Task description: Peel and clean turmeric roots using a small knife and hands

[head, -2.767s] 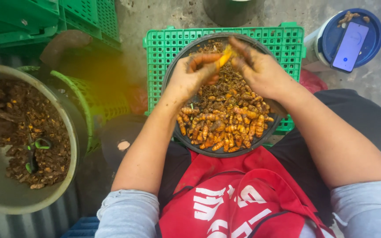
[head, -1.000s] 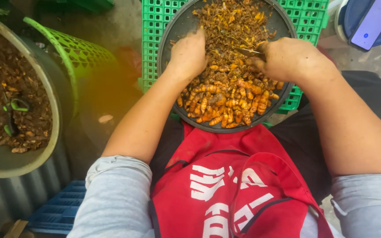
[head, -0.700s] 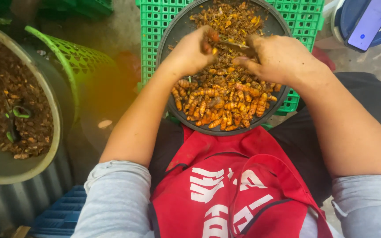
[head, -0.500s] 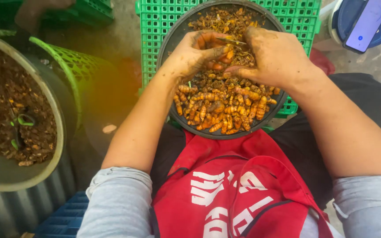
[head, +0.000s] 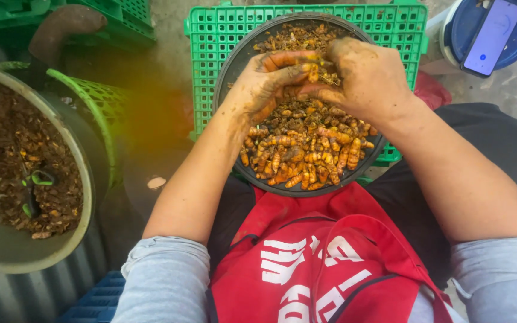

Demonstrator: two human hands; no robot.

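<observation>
A: That round dark pan [head: 237, 66] sits tipped on the green crate [head: 210, 54], centre top; a knock could slide it onto the lap.

B: Left hand [head: 264, 90] and right hand [head: 369, 75] curl together, fingers pinching one knobbly orange turmeric root [head: 313, 73] above the muddy heap.

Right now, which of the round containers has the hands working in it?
The dark round pan on the green crate, full of orange roots. Both the left hand and the right hand are in it. The grey bowl at left holds brown scraps, untouched.
</observation>
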